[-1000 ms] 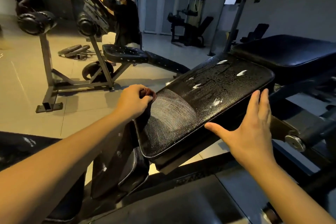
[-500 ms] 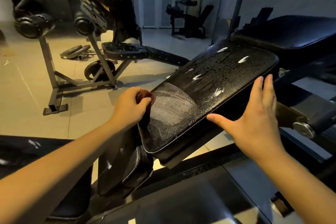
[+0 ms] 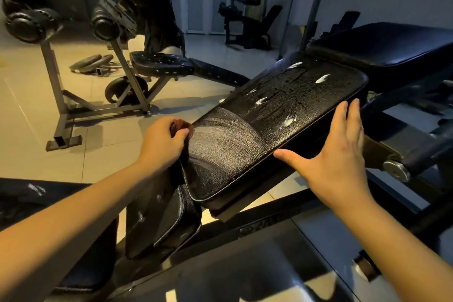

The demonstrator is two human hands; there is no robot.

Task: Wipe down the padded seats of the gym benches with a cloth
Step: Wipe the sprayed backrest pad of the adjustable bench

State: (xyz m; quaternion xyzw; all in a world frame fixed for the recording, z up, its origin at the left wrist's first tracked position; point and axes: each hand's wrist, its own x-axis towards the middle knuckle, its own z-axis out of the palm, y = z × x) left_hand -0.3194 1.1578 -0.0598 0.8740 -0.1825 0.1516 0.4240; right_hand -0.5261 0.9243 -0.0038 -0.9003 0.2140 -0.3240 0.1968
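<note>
Your left hand (image 3: 163, 141) is curled tight round a bunched, dark reddish cloth (image 3: 182, 125), most of it hidden in the fist, and it sits right at the left edge of the padded seat (image 3: 282, 115), at the nearer end. Your right hand (image 3: 335, 154) is open, fingers straight and together with the thumb spread, laid along the seat's right edge and holding nothing; whether it is pressing or only touching is not clear

Only the near part shows a dull, streaked wiped patch (image 3: 220, 144). The far half is beaded with wet and carries several dabs of white foam (image 3: 290, 120), so most of this seat looks left to do, and the second pad (image 3: 382, 44) beyond it too

What to watch for:
- The cloth is at the very rim, so a stroke begun carelessly could slip off the side and you would rub air or the frame
- A wad that small covers a narrow strip; you may leave bands unwiped between passes, or just push the foam about
- The seat slopes down toward you, so liquid pushed your way may run over the near lip onto the lower pad (image 3: 171, 218) and the floor tiles (image 3: 103, 154), leaving them slick
- Your right hand rests on wet vinyl; lean hard on it and it may skid
</note>
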